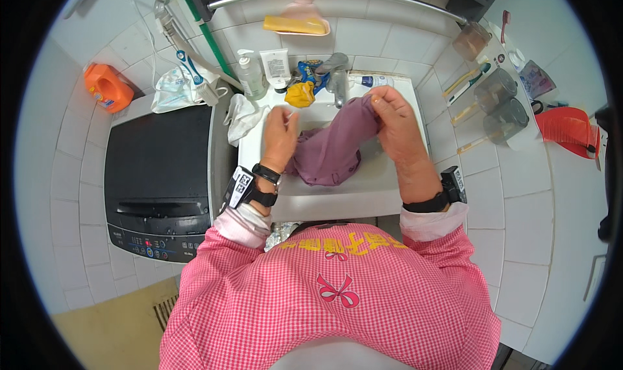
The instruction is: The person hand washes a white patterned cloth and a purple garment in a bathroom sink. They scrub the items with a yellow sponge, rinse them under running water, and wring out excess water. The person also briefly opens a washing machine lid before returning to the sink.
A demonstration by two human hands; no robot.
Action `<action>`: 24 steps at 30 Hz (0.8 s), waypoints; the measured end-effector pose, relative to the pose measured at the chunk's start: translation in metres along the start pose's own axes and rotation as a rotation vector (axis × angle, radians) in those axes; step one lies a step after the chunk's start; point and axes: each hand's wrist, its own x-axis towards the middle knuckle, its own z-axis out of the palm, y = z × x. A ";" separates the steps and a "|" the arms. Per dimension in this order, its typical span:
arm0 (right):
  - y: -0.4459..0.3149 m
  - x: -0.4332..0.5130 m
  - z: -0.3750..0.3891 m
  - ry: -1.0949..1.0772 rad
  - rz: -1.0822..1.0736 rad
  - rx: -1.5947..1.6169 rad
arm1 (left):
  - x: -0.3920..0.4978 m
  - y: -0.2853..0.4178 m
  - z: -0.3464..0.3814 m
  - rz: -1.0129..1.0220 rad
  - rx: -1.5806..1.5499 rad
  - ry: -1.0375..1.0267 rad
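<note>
A wet-looking purple garment [333, 148] hangs in a bunch over the white washbasin [340, 204], its lower part down in the bowl. My right hand [396, 119] pinches the upper edge of the cloth at the right and lifts it. On the left, my left hand [281, 136] is beside the garment with its fingers curled; a small pale thing or edge shows at the fingertips, too blurred to name. Behind the cloth stands the metal faucet [337, 80]. A yellow cloth [300, 95] and a blue patterned cloth [311, 72] lie beside the faucet.
A pump bottle [250, 78], a white tube [276, 68] and a white cloth [243, 117] are at the basin's left. The washing machine [158, 151] with its dark lid stands further left, an orange jug [108, 88] behind it. Wall-mounted cups [495, 90] line the right.
</note>
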 end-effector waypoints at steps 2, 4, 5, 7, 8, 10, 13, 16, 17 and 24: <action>0.017 0.000 0.002 -0.056 0.008 -0.025 | 0.003 0.041 -0.007 -0.070 -0.351 -0.159; 0.028 -0.001 0.004 -0.092 0.034 -0.027 | 0.002 0.075 -0.011 -0.060 -0.412 -0.305; 0.031 -0.002 0.005 -0.079 0.045 -0.052 | 0.002 0.087 -0.012 -0.064 -0.404 -0.360; 0.035 -0.005 0.008 -0.097 0.008 -0.047 | -0.003 0.101 -0.014 -0.040 -0.334 -0.390; 0.036 -0.007 0.009 -0.062 0.029 -0.119 | -0.004 0.102 -0.013 -0.010 -0.271 -0.369; 0.040 -0.010 0.007 -0.007 0.057 -0.238 | -0.006 0.094 -0.015 0.074 -0.131 -0.307; 0.048 -0.012 -0.002 -0.026 0.098 -0.209 | -0.006 0.071 -0.022 0.160 0.132 -0.250; 0.049 -0.009 -0.018 0.040 0.069 -0.139 | -0.005 0.050 -0.034 -0.168 0.244 -0.456; 0.048 -0.007 -0.022 0.051 0.105 -0.197 | -0.004 0.047 -0.035 -0.258 -0.045 -0.539; 0.048 -0.016 -0.005 0.129 -0.510 -0.854 | -0.008 0.058 -0.028 -0.698 -1.096 -0.507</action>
